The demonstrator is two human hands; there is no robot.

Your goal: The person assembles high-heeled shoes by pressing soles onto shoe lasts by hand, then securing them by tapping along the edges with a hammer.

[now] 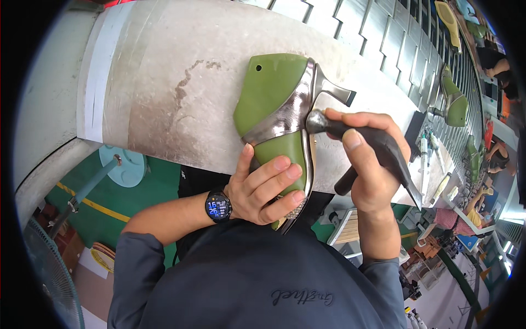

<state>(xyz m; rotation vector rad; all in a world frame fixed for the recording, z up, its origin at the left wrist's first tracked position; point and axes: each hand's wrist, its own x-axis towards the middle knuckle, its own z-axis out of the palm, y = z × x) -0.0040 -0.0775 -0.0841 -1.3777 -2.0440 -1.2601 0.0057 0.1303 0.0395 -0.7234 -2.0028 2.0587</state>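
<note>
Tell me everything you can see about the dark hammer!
The dark, metal-looking hammer has a rounded grey face and a long, sharp-looking tail pointing down-right. The person's bare right hand grips it; a dark handle end pokes out below. The face is by the shiny silvery high-heeled shoe; I can't tell whether they touch.

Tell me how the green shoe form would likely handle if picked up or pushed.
The green form looks smooth and solid, so it should stay stiff yet may feel slippery. The metallic strap hugs it closely, so both would likely move together. The slim heel juts sideways, so the form would probably rock rather than roll.
</note>
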